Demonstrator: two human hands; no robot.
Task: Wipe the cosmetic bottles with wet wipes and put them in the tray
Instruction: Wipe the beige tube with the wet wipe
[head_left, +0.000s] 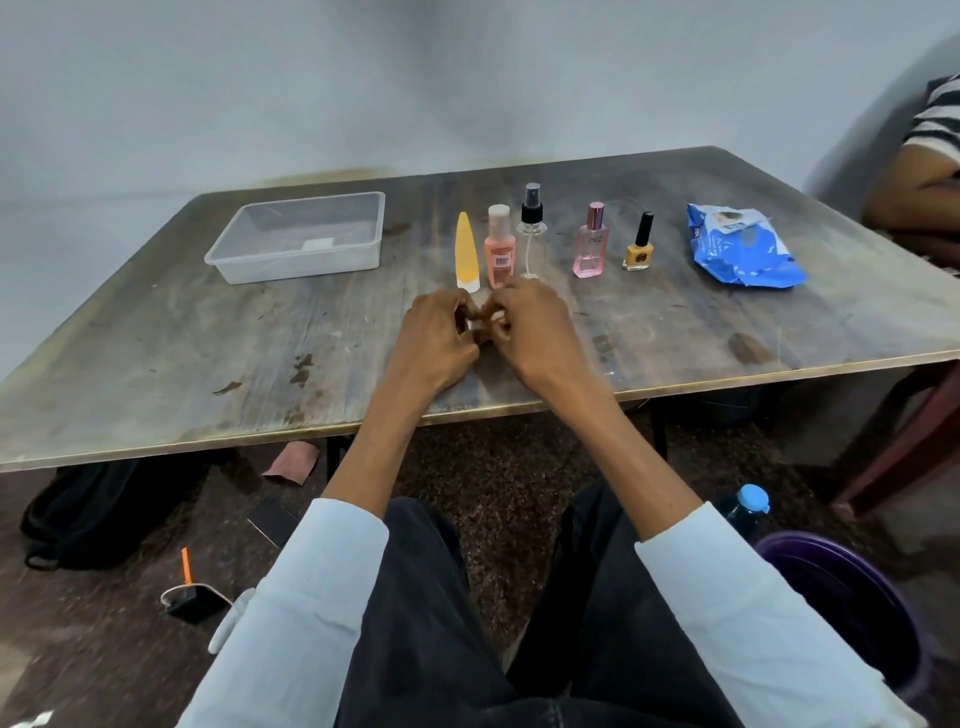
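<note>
Both hands meet over the middle of the worn worktop, just in front of the row of bottles. The left hand and right hand have fingers curled toward each other around something small and pale (too hidden to name), so what each grip is clamped on I cannot tell. Five cosmetic bottles stand upright in a line: a yellow tube, a peach bottle, a clear spray bottle, a pink perfume bottle and a yellow nail polish. The clear tray sits to their left, holding no bottles. The blue wet wipes pack lies to the right
</note>
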